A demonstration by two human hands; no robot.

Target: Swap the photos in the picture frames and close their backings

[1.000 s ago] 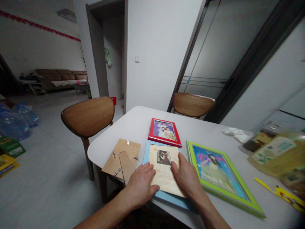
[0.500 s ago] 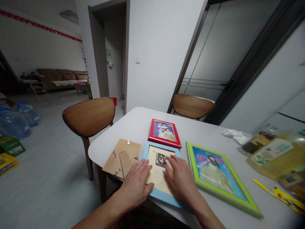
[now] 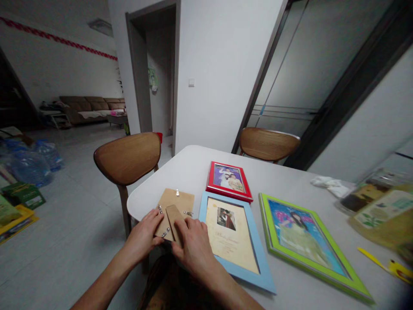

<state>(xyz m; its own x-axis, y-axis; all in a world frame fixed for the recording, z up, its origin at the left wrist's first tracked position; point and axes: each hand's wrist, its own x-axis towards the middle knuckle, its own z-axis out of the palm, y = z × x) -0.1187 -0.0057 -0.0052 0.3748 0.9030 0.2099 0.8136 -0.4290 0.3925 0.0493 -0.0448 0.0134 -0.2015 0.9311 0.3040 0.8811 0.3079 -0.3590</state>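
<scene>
A brown backing board (image 3: pixel 185 200) with metal clips and a stand flap lies at the table's near left edge. My left hand (image 3: pixel 144 230) grips its left side, thumb near the edge. My right hand (image 3: pixel 195 241) is closed round its near right part, over the flap. Just right of it lies a light blue frame (image 3: pixel 263 258) round a cream sheet (image 3: pixel 222 254) with a small picture. Behind that is a red frame (image 3: pixel 211 177) with a photo. Farther right rests a green frame (image 3: pixel 322 275) with a portrait.
On the white table's (image 3: pixel 190 159) right side are a yellow tool (image 3: pixel 372 258), a crumpled white cloth (image 3: pixel 331 186), a jar and a large bottle of yellow liquid (image 3: pixel 383 215). Wooden chairs (image 3: pixel 129 157) stand at the far and left sides. Water bottles stand on the floor.
Both hands have left the cream sheet in the blue frame and moved left onto the brown board, taking hold of it. The view has shifted slightly left.
</scene>
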